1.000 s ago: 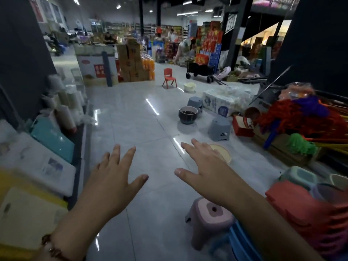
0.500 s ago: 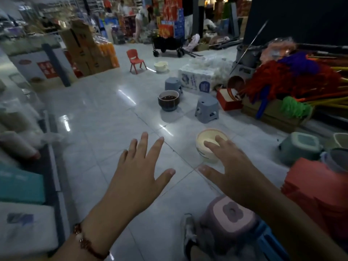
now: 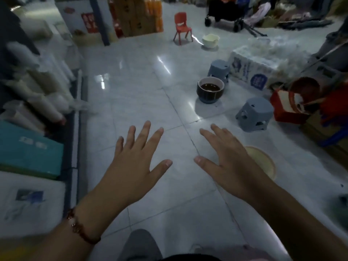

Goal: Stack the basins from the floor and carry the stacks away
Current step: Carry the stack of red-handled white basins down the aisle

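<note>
Reaching for the first basin, both hands empty.

Left hand (image 3: 136, 162) and right hand (image 3: 228, 162) stretched out palm-down with fingers spread, gripping nothing, likely readied to take the nearest round cream plastic basin (image 3: 261, 162) on the pale tiled floor (image 3: 143, 95), half hidden behind the right wrist. Farther off: dark round basin with a pale rim (image 3: 210, 89) beside two grey plastic stools (image 3: 253, 113), cream scalloped basin (image 3: 211, 40) near a small red plastic chair (image 3: 181, 26).
</note>
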`<state>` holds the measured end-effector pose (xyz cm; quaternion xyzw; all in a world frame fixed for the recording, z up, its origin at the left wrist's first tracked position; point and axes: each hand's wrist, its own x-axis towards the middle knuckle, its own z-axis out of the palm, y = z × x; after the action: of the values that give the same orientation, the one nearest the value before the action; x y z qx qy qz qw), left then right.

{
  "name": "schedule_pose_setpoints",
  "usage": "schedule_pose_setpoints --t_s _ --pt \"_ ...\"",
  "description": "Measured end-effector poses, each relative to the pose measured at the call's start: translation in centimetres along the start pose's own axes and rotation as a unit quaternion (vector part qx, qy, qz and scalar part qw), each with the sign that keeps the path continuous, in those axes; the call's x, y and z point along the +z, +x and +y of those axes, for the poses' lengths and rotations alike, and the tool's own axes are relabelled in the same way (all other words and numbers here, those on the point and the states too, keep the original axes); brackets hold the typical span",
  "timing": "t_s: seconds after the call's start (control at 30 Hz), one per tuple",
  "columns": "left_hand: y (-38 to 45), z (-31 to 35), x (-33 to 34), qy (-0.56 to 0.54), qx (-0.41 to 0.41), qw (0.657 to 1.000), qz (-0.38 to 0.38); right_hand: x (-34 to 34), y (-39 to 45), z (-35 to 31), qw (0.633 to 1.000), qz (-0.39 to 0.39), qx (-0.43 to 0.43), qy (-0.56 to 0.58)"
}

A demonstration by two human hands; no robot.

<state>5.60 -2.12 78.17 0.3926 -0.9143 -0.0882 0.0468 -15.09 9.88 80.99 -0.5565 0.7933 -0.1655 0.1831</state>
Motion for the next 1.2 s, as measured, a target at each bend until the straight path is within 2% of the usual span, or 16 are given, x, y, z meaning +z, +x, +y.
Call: schedule_pose_setpoints --t_s 0.17,0.3,0.43,0.53,0.8,0.97,1.07,1.2 --pt "8.9 -5.4 0.4 -0.014 -0.029 0.999 0.013 0.0 13.1 -2.7 0.996 -0.030 -0.073 -0.032" --pt "17.9 -10.9 0.8 -0.010 -0.008 0.999 0.039 0.6 24.0 -4.1 0.996 -0.017 -0.080 -0.044" --pt "28.0 -15.4 -0.1 -0.019 0.030 0.999 0.030 -0.4 33.5 -5.0 0.999 -0.011 -0.024 -0.038" --pt "36.1 -17.5 -1.5 -0.004 0.085 0.996 0.023 -1.7 40.0 -4.7 0.999 0.021 0.013 -0.038" --pt "54.8 -18.2 -1.9 0.015 0.159 0.987 -0.015 -5.3 54.2 0.3 0.993 0.064 0.095 0.005" --pt "67.0 -18.8 0.0 0.031 0.139 0.989 -0.028 -6.6 65.5 5.8 0.992 0.079 0.097 0.027" --pt "74.3 -20.2 0.3 0.030 0.101 0.994 -0.037 -7.7 72.9 8.8 0.994 0.058 0.091 0.032" --pt "82.8 -22.6 -0.8 0.015 0.041 0.999 -0.012 -11.2 82.2 10.6 0.998 0.032 0.057 0.016"
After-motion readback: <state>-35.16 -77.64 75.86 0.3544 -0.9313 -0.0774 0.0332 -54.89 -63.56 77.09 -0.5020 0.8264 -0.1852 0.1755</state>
